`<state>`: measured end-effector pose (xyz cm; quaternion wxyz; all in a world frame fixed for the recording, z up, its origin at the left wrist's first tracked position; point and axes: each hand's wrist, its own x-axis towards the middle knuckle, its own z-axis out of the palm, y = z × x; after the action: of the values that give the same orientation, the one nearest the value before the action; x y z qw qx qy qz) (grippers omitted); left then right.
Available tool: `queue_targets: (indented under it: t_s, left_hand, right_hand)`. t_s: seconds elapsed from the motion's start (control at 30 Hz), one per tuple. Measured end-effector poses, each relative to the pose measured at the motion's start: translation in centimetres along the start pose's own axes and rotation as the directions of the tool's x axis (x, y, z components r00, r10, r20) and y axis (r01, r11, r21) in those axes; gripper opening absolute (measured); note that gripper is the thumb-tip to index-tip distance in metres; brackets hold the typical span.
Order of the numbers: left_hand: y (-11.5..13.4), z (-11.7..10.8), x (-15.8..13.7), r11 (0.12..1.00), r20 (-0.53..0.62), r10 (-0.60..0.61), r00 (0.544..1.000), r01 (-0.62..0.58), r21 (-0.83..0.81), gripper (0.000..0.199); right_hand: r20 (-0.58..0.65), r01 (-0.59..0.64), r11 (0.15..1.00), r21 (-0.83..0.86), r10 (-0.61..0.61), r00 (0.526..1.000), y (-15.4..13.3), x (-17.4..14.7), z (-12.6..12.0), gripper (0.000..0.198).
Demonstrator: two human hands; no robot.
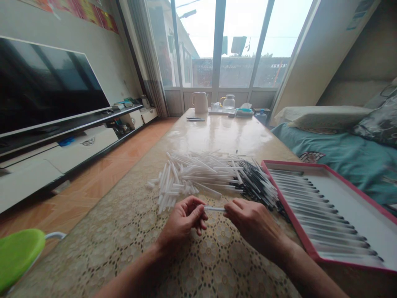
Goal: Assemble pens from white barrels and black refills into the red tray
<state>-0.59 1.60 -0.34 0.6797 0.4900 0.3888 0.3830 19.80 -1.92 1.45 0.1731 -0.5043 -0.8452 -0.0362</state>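
Between my two hands runs a thin whitish plastic tube (214, 209), held level just above the patterned tablecloth. My left hand (189, 215) pinches its left end between thumb and forefinger, the other fingers curled loosely. At the right end, the fingers of my right hand (245, 213) are closed on it; their tips are partly hidden. Beyond my hands lies a loose heap of white tubes (198, 171). A pile of slender black sticks (256, 180) touches its right side.
On the right, a red-rimmed box (302, 238) holds a row of clear pen-like sticks (328, 219) with dark ends. A jug (200, 102) and a glass pot (228, 103) stand at the table's far end. A green stool (21, 254) is at left, a bed (338, 140) at right.
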Motion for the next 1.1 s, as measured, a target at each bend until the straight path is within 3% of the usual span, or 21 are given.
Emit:
queue_targets:
  t_s: [0.13,0.27,0.53,0.73,0.87,1.0,1.1]
  left_hand:
    - [-0.2,0.1,0.0,1.000,-0.008,0.012,1.000,-0.012,-0.005,0.026]
    - [-0.3,0.2,-0.1,0.999,-0.014,0.038,0.999,-0.038,0.006,0.024]
    - [-0.3,0.5,-0.4,0.997,-0.036,0.067,0.997,-0.065,0.048,0.021]
    - [-0.3,0.5,0.0,0.998,0.030,0.062,0.998,-0.062,0.015,0.030]
    - [0.0,0.4,0.2,0.998,-0.036,0.062,0.997,-0.063,-0.003,0.054]
    - [0.3,0.6,0.0,0.998,-0.097,0.064,0.993,-0.063,0.014,0.044]
    - [0.4,0.8,-0.1,0.998,-0.100,0.062,0.993,-0.059,0.032,0.038]
  right_hand:
    - [-0.017,0.031,0.999,-0.013,-0.032,0.999,-0.2,0.0,0.1,0.017]
    - [0.025,-0.012,1.000,0.029,0.011,1.000,-0.5,-0.2,0.6,0.023]
    - [0.106,-0.145,0.939,0.312,0.117,0.987,0.0,-0.3,1.3,0.032]
    - [0.163,-0.179,0.909,0.376,0.125,0.979,0.6,-0.1,0.6,0.028]
    - [0.037,-0.208,0.905,0.371,0.210,0.977,1.2,0.0,-1.8,0.021]
    - [-0.025,-0.345,0.855,0.387,0.384,0.923,3.2,-0.5,-6.3,0.024]
    - [-0.041,-0.452,0.845,0.285,0.482,0.875,6.4,-1.2,-9.6,0.021]
